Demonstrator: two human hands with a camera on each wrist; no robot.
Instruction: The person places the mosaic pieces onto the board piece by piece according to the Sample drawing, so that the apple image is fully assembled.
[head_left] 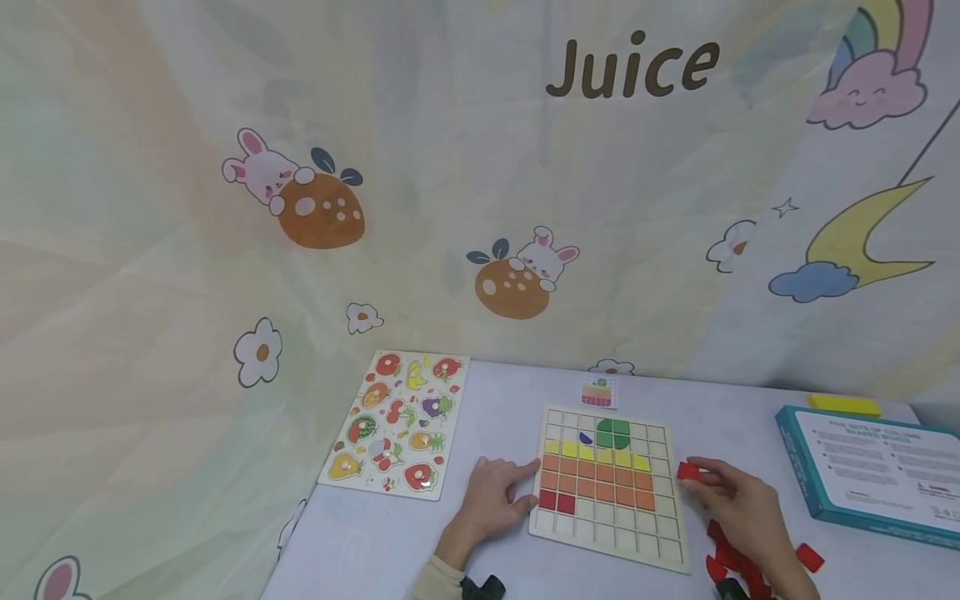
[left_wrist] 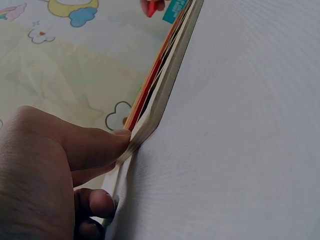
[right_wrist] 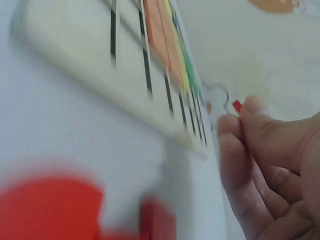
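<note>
- The table has a pale grey top and stands against a cloth backdrop printed with rabbits, flowers, a moon and the word "Juice".
- A teal-edged box lies at the right of the table, well apart from the board, with a yellow piece just behind it.
- A fruit puzzle lies flat at the left, apart from the board.
- The grid board lies flat between the two hands; its middle rows are filled with yellow, orange and red tiles, with a green shape above them.
- The left hand rests on the table at the board's left edge, fingers loosely bent; the left wrist view shows the thumb pressing against the board's corner. It grips nothing.
- The right hand sits just beside the board's right edge, thumb and fingers pinched round a red block held a little off the board.
- A heap of loose red blocks lies on the table beneath and beside the right wrist.
- A small picture card lies just behind the board's far edge.
</note>
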